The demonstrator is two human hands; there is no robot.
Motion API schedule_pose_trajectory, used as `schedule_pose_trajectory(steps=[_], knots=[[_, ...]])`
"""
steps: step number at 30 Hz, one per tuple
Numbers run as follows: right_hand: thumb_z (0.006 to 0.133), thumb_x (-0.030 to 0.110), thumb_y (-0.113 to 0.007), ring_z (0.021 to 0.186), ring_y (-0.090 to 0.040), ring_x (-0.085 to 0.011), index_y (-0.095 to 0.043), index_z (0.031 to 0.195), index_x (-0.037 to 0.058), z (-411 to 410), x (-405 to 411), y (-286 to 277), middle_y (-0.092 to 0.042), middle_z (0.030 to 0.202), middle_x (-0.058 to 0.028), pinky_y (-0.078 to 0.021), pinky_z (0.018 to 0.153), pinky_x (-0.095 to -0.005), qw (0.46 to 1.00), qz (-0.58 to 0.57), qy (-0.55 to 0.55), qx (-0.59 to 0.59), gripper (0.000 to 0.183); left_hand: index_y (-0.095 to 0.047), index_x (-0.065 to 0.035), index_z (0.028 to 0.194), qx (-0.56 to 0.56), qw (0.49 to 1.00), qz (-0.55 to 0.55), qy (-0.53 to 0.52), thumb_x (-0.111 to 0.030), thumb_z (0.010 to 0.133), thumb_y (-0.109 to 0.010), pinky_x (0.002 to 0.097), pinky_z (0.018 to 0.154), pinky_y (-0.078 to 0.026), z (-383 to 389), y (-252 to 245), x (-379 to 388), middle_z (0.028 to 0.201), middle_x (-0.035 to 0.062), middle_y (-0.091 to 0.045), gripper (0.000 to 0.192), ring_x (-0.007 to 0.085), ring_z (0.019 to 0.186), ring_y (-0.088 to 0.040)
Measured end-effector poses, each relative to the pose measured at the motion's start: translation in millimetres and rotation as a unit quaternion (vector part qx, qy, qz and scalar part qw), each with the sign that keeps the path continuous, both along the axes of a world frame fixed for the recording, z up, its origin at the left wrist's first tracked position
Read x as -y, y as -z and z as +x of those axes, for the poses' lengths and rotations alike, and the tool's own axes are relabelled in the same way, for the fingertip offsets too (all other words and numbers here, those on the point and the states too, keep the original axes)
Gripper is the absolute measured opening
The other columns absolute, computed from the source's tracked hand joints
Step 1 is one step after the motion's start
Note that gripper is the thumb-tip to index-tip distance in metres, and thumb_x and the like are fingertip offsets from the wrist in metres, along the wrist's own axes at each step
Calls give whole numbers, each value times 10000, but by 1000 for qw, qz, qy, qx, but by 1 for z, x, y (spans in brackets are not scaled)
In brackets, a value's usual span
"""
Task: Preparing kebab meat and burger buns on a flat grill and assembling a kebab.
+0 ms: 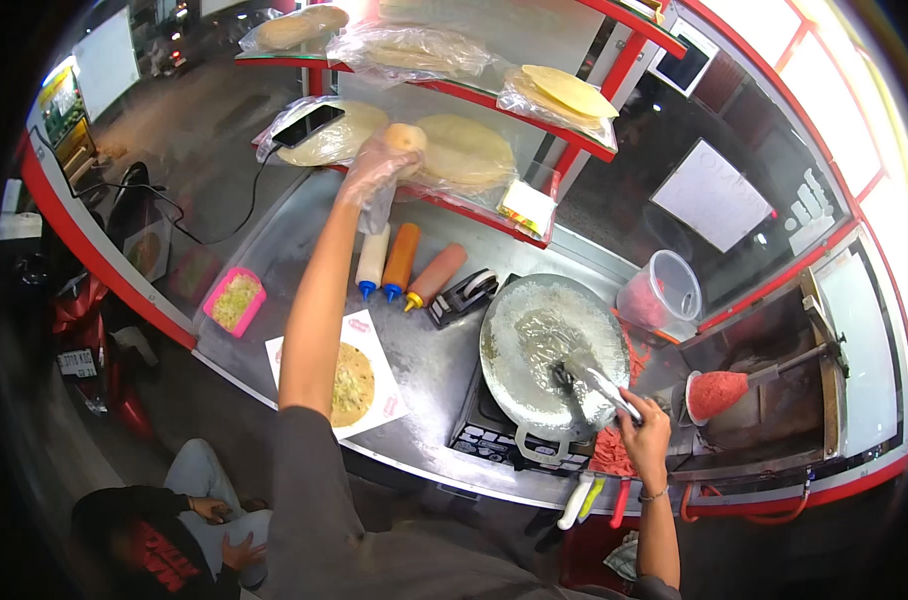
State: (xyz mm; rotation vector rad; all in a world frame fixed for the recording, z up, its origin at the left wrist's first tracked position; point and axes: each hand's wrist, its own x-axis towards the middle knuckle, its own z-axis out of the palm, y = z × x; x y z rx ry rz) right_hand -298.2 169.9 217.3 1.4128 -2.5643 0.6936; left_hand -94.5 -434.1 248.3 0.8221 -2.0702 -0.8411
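Note:
My left hand, in a clear plastic glove, is shut on a round bread bun at the lower shelf. In my right hand are metal tongs, their dark tips in the wide metal pan, which stands on a portable gas stove. Beneath my left forearm a flatbread topped with shredded vegetables lies on white printed paper. Three squeeze bottles lie beyond it: white, orange and reddish.
Left is a pink tub of shredded vegetables. Flatbreads and a phone lie on the shelf. A tape dispenser is left of the stove. Right are red meat strips and a meat cone on a spit. Knife handles jut over the front edge.

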Motion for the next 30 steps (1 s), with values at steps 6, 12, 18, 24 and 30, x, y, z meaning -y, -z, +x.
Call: schedule_pose_trajectory(steps=[6, 12, 18, 24, 30], knots=[[903, 56, -765, 714, -658, -369, -777, 1291, 143, -25, -12, 18, -680, 879, -187, -511, 673, -460, 999, -12, -37, -1, 398, -459, -69, 1574, -424, 838, 300, 163, -111, 892, -848, 384, 976, -603, 38, 41, -131, 1291, 79, -635, 786, 204, 1170, -657], [1093, 197, -663, 599, -456, -8, -634, 1431, -8, -30, -33, -13, -635, 824, 36, -320, 507, -195, 813, -87, -3, 576, 396, -346, -24, 1645, -340, 902, 190, 187, -95, 779, -904, 347, 1135, -484, 25, 31, -333, 1497, 97, -536, 1033, 222, 1353, -558], [1125, 231, -579, 513, -376, 4, -569, 1509, -5, -19, -67, -55, -637, 875, -21, -322, 477, -183, 660, -80, -193, 722, 451, -426, -19, 1598, -120, 981, -72, 134, -130, 670, -949, 412, 1177, -432, -5, -3, -415, 1468, 172, -539, 1071, 315, 1365, -536], [1128, 224, -578, 536, -379, 5, -590, 1496, 21, -39, -107, -51, -647, 875, 11, -285, 469, -190, 687, -52, -213, 693, 421, -458, -60, 1592, -76, 978, -113, 158, -140, 674, -943, 435, 1162, -440, -30, -21, -461, 1425, 190, -552, 1042, 357, 1333, -547], [1129, 260, -590, 555, -387, -9, -669, 1247, 33, -80, -112, -50, -671, 875, 12, -261, 458, -204, 732, 9, -219, 645, 268, -449, -70, 1602, -39, 968, -122, 216, -135, 701, -921, 435, 1167, -436, -52, -24, -459, 1416, 197, -563, 1019, 374, 1327, -552]])
